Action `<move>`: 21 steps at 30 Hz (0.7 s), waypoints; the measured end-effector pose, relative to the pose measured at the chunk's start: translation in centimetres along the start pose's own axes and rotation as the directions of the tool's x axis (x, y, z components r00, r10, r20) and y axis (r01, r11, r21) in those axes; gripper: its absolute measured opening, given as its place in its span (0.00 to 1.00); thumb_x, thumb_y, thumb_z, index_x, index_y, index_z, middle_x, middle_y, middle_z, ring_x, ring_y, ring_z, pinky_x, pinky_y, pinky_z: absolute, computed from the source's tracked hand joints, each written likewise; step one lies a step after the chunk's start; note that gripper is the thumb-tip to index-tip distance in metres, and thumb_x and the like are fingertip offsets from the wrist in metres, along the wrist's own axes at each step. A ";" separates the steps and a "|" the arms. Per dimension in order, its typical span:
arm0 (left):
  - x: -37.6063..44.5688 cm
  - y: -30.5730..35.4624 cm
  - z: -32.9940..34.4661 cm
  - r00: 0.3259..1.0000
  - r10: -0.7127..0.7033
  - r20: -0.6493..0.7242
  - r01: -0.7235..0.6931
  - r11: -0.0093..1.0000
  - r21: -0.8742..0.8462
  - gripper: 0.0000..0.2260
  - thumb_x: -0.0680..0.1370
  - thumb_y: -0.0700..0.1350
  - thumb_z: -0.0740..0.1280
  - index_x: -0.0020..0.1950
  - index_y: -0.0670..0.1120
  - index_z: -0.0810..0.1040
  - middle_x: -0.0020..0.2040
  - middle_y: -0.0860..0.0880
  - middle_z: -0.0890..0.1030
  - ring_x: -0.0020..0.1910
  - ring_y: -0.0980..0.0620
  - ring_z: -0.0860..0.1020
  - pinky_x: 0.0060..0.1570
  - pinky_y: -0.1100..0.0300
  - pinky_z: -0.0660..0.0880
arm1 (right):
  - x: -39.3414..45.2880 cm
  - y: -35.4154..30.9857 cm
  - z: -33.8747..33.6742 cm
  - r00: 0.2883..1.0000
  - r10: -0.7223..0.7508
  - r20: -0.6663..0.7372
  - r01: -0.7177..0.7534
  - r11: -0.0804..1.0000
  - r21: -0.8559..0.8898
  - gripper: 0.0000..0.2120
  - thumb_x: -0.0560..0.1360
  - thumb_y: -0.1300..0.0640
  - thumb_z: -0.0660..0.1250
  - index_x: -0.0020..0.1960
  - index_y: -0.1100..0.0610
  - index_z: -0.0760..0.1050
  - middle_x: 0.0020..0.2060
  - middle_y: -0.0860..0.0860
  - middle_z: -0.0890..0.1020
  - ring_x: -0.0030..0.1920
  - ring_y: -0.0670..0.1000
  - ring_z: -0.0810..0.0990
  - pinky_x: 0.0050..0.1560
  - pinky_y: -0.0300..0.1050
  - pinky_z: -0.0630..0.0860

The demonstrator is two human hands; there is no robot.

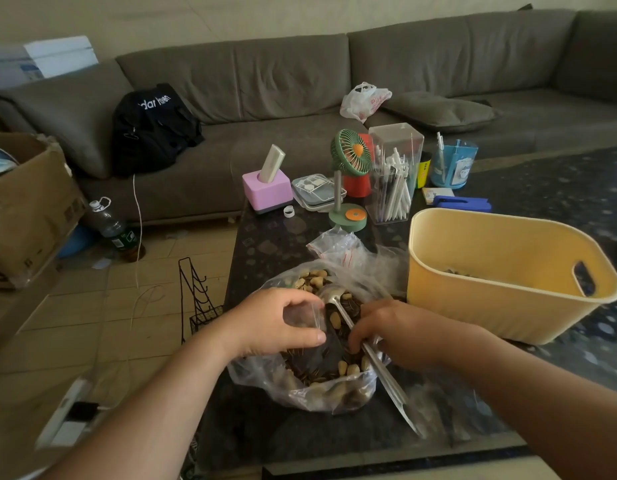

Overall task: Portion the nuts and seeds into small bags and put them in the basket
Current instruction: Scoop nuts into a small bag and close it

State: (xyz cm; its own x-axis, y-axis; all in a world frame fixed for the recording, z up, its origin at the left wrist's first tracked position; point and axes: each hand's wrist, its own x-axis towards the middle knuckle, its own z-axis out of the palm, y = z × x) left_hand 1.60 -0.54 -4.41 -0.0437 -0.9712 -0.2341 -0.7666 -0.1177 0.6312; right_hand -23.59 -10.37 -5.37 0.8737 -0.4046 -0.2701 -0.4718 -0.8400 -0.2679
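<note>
Holding small bag (305,315) in left hand (276,323), backpack (151,128) lettering perhaps "dar hven"

Both my bare forearms reach forward from the near edge of the dark table (265,244), converging over the big bag of nuts and seeds (321,375). My left hand (279,323) sits above the bag's left side, fingers curled, thumb and fingertips pinching open a small clear bag (305,315). My right hand (390,332) hovers over the bag's right side, knuckles up, fingers curled around the handle of a metal spoon (338,303).
</note>
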 end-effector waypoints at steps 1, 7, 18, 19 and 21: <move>0.0 -0.2 -0.1 1.000 -0.018 -0.004 0.018 1.000 0.005 0.32 0.66 0.71 0.74 0.70 0.67 0.78 0.68 0.64 0.78 0.68 0.63 0.76 0.71 0.52 0.75 | 0.0 0.2 0.4 1.000 -0.021 -0.010 0.021 1.000 -0.014 0.26 0.78 0.68 0.67 0.65 0.40 0.79 0.58 0.44 0.75 0.57 0.45 0.74 0.60 0.45 0.77; 0.0 -0.3 -1.2 0.984 -0.096 -0.149 0.106 0.993 0.060 0.32 0.72 0.68 0.75 0.75 0.62 0.76 0.73 0.60 0.74 0.71 0.57 0.72 0.70 0.53 0.72 | -0.4 1.2 1.1 0.974 -0.135 -0.183 0.138 0.990 0.003 0.17 0.78 0.62 0.70 0.61 0.44 0.82 0.55 0.41 0.77 0.54 0.42 0.75 0.57 0.40 0.78; 0.7 -2.4 -1.3 0.994 -0.080 -0.080 0.080 0.997 -0.007 0.48 0.55 0.86 0.67 0.72 0.65 0.78 0.78 0.63 0.70 0.80 0.58 0.63 0.81 0.43 0.63 | 0.3 -1.0 -2.6 0.833 0.149 -0.532 0.080 0.921 0.382 0.07 0.85 0.50 0.63 0.57 0.47 0.79 0.41 0.42 0.82 0.41 0.42 0.81 0.44 0.39 0.79; 0.8 -2.4 -1.2 0.994 -0.079 -0.078 0.077 0.997 -0.025 0.44 0.57 0.84 0.70 0.69 0.67 0.79 0.77 0.63 0.71 0.79 0.58 0.65 0.80 0.44 0.63 | 0.4 -1.5 -3.0 0.846 0.185 -0.499 0.066 0.894 0.443 0.06 0.85 0.51 0.62 0.55 0.48 0.78 0.39 0.44 0.83 0.39 0.43 0.82 0.42 0.40 0.80; 0.9 -2.4 -0.9 0.993 -0.064 -0.096 0.058 0.996 -0.068 0.31 0.64 0.75 0.75 0.64 0.67 0.81 0.73 0.64 0.73 0.75 0.59 0.69 0.78 0.47 0.66 | 0.6 -1.9 -3.5 0.877 0.237 -0.418 0.044 0.826 0.561 0.10 0.86 0.51 0.60 0.51 0.51 0.77 0.37 0.49 0.84 0.35 0.46 0.83 0.40 0.42 0.81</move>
State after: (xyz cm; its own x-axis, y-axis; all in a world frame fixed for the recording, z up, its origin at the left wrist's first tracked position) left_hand 3.96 -1.29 -5.46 0.0672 -0.9770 -0.2024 -0.7223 -0.1876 0.6656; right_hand -21.69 -10.25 -1.80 0.7037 -0.7052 0.0867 -0.4176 -0.5093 -0.7525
